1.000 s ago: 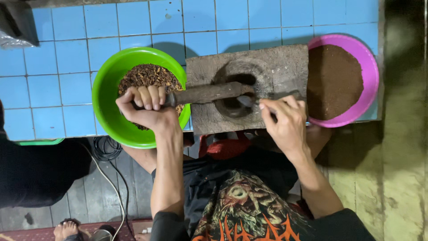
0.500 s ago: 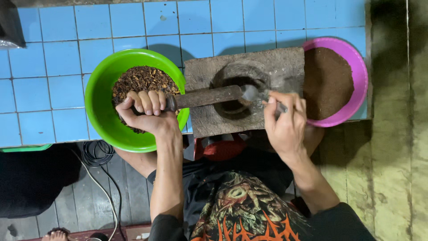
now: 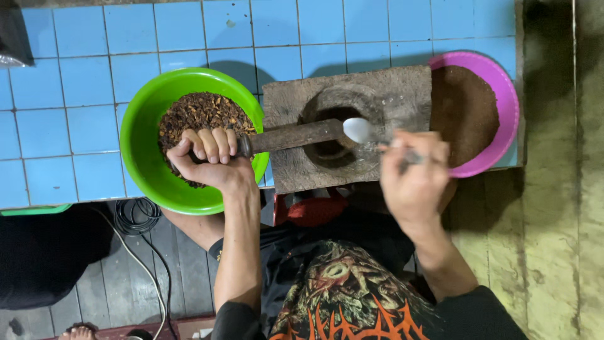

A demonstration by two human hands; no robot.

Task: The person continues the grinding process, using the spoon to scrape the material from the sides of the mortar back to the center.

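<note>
A grey stone mortar block [image 3: 390, 88] with a round hollow sits on the blue tiled floor between two bowls. My left hand [image 3: 204, 157] is closed around the handle of a long dark pestle [image 3: 296, 135], whose far end lies across the hollow. My right hand [image 3: 415, 179], blurred, holds a metal spoon [image 3: 360, 130] with its bowl over the hollow's right edge. A green bowl [image 3: 141, 135] of coarse brown bits stands on the left, under my left hand. A purple bowl [image 3: 503, 94] of fine brown powder stands on the right, touching the block.
Blue tiles [image 3: 56, 126] cover the floor beyond the bowls. Black and white cables [image 3: 135, 226] lie on dark floorboards by my left knee. A worn yellowish strip [image 3: 560, 189] runs down the right side. A red object [image 3: 311, 211] sits under the block's near edge.
My right hand has lifted the spoon and swung its bowl up over the hollow's edge, moving fast enough to blur. My left hand keeps its hold on the pestle.
</note>
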